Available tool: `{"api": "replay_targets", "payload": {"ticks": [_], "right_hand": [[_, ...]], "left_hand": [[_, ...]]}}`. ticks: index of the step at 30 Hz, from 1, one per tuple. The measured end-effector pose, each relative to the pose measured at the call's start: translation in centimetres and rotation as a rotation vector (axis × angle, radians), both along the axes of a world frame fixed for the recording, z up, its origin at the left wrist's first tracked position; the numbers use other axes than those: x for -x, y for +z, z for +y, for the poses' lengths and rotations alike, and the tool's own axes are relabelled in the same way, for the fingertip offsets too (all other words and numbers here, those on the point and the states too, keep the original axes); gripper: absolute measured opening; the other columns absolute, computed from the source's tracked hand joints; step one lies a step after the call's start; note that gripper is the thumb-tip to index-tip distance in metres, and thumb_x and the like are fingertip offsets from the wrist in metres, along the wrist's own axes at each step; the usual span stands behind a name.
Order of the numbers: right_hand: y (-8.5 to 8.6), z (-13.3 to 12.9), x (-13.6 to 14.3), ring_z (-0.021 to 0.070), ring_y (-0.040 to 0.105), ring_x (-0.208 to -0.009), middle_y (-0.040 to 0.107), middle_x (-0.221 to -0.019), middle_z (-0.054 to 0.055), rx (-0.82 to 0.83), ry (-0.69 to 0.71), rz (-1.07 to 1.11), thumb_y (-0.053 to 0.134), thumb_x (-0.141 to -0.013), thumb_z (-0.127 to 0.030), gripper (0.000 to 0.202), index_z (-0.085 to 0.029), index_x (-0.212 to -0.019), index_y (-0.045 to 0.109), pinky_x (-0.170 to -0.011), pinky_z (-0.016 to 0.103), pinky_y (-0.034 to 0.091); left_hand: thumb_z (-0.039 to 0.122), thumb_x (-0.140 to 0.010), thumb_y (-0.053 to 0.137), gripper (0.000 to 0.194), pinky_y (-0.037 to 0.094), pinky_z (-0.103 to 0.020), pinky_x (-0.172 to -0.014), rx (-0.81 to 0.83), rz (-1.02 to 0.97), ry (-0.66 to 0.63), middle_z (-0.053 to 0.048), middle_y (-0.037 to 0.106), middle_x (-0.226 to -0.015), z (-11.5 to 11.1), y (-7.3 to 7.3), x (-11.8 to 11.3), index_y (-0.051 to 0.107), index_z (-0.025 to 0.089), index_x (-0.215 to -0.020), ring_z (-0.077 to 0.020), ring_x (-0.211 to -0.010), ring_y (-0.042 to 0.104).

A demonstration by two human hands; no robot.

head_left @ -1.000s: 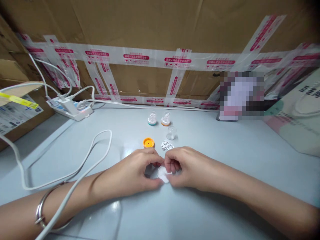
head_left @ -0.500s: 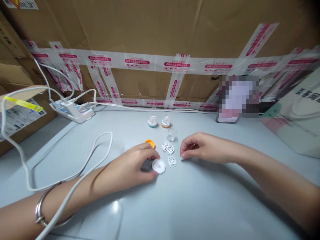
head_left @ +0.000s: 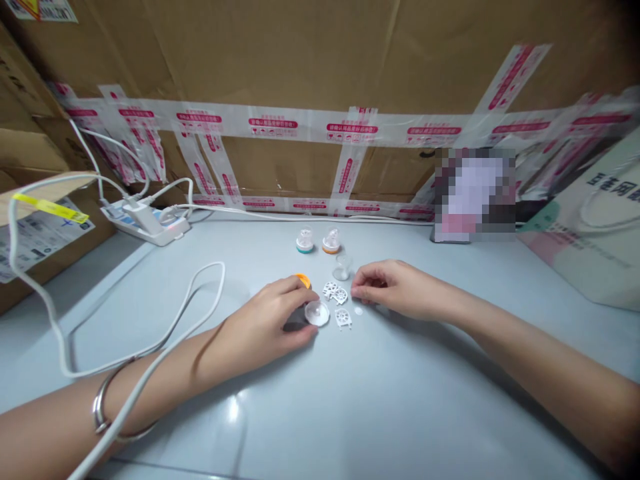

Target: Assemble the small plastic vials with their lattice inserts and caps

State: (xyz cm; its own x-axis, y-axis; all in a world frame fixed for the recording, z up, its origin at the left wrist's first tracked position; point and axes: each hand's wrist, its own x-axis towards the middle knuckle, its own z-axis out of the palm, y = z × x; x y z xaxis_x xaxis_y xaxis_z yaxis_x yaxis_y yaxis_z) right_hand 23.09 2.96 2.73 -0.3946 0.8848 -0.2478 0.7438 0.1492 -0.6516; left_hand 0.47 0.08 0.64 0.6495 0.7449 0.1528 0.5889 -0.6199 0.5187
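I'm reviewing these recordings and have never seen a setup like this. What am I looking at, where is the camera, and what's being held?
There is no machine: these are a person's bare hands, seen by one camera worn on the head, looking forward and down. The left hand holds a white round part by its rim. The right hand is near white spoked pieces and a small white disc; whether its fingertips pinch anything is unclear. Also on the pale table are an orange part partly hidden by the left hand, a clear cup-like piece, and, farther back, two small domed items, one teal-based, one orange-based.
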Motion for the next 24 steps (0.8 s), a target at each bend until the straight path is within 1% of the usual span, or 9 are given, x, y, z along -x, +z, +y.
{"api": "replay_targets", "payload": {"ticks": [2, 4, 6, 8, 9, 12, 14, 18, 24], "right_hand": [[0.2, -0.6, 0.5, 0.0120, 0.051, -0.062, 0.059, -0.067, -0.001, -0.095, -0.015, 0.040, 0.052, -0.081, -0.033, 0.019, -0.017, -0.077, 0.062, -0.057, 0.023, 0.039], [0.1, -1.4, 1.2, 0.0133, 0.053, -0.069, 0.061, -0.075, 0.001, -0.214, 0.044, 0.088, 0.056, -0.080, -0.033, 0.017, -0.018, -0.082, 0.063, -0.064, 0.025, 0.041], [-0.3, -2.1, 1.9, 0.0158, 0.054, -0.080, 0.061, -0.086, 0.003, -0.347, 0.138, 0.080, 0.063, -0.077, -0.031, 0.018, -0.019, -0.090, 0.064, -0.072, 0.027, 0.042], [-1.1, -2.6, 2.4, 0.0190, 0.052, -0.090, 0.059, -0.092, 0.005, -0.425, 0.180, 0.051, 0.065, -0.075, -0.031, 0.025, -0.020, -0.097, 0.063, -0.079, 0.031, 0.042], [-1.5, -2.8, 2.7, 0.0198, 0.051, -0.092, 0.058, -0.093, 0.005, -0.450, 0.193, 0.037, 0.065, -0.075, -0.032, 0.026, -0.021, -0.099, 0.063, -0.081, 0.033, 0.042], [-2.6, -3.0, 3.2, 0.0203, 0.050, -0.090, 0.056, -0.092, 0.005, -0.498, 0.209, -0.006, 0.063, -0.077, -0.031, 0.023, -0.022, -0.099, 0.065, -0.080, 0.034, 0.042], [-3.0, -3.1, 3.4, 0.0210, 0.049, -0.090, 0.056, -0.091, 0.005, -0.524, 0.197, -0.019, 0.063, -0.078, -0.030, 0.021, -0.022, -0.097, 0.066, -0.080, 0.035, 0.042], [-3.0, -3.4, 3.6, 0.0217, 0.049, -0.091, 0.056, -0.093, 0.006, -0.537, 0.150, 0.009, 0.064, -0.077, -0.032, 0.021, -0.022, -0.095, 0.067, -0.080, 0.037, 0.042], [-3.0, -4.0, 4.0, 0.0195, 0.051, -0.088, 0.058, -0.087, 0.004, -0.471, 0.140, 0.061, 0.063, -0.077, -0.024, 0.019, -0.021, -0.096, 0.065, -0.081, 0.034, 0.043]], "left_hand": [[0.019, -0.077, 0.058, 0.029, 0.043, -0.027, -0.079, 0.000, -0.017, 0.005, -0.006, 0.055, -0.099, 0.0, 0.1, 0.0, 0.056, 0.017, -0.106, -0.0173, -0.088, 0.054], [0.021, -0.078, 0.059, 0.026, 0.044, -0.026, -0.077, 0.002, -0.041, 0.006, -0.005, 0.055, -0.097, -0.1, 0.2, 0.0, 0.057, 0.017, -0.103, -0.0163, -0.086, 0.054], [0.020, -0.079, 0.057, 0.020, 0.044, -0.025, -0.075, 0.000, -0.067, 0.012, -0.005, 0.055, -0.095, 0.0, 0.2, 0.0, 0.058, 0.017, -0.099, -0.0153, -0.084, 0.054], [0.019, -0.081, 0.055, 0.015, 0.044, -0.025, -0.074, -0.012, -0.073, 0.025, -0.004, 0.055, -0.094, 0.0, 0.1, 0.0, 0.060, 0.017, -0.096, -0.0150, -0.083, 0.055], [0.019, -0.082, 0.054, 0.014, 0.044, -0.025, -0.074, -0.023, -0.066, 0.030, -0.004, 0.056, -0.093, 0.1, 0.0, 0.1, 0.061, 0.017, -0.094, -0.0152, -0.083, 0.055], [0.017, -0.083, 0.054, 0.012, 0.043, -0.026, -0.075, -0.051, -0.033, 0.027, -0.004, 0.057, -0.088, 0.3, -0.3, 0.1, 0.064, 0.018, -0.088, -0.0153, -0.082, 0.055], [0.016, -0.083, 0.053, 0.012, 0.042, -0.026, -0.076, -0.050, -0.026, 0.017, -0.004, 0.058, -0.088, 0.3, -0.3, 0.1, 0.065, 0.018, -0.087, -0.0150, -0.083, 0.055], [0.015, -0.084, 0.052, 0.013, 0.042, -0.024, -0.075, 0.000, -0.036, 0.018, -0.003, 0.059, -0.087, 0.5, -0.2, 0.0, 0.065, 0.018, -0.086, -0.0141, -0.081, 0.056], [0.012, -0.082, 0.051, 0.011, 0.041, -0.022, -0.067, 0.102, 0.005, 0.015, -0.001, 0.060, -0.082, 1.3, 0.1, -0.1, 0.062, 0.017, -0.080, -0.0125, -0.073, 0.055]]}}
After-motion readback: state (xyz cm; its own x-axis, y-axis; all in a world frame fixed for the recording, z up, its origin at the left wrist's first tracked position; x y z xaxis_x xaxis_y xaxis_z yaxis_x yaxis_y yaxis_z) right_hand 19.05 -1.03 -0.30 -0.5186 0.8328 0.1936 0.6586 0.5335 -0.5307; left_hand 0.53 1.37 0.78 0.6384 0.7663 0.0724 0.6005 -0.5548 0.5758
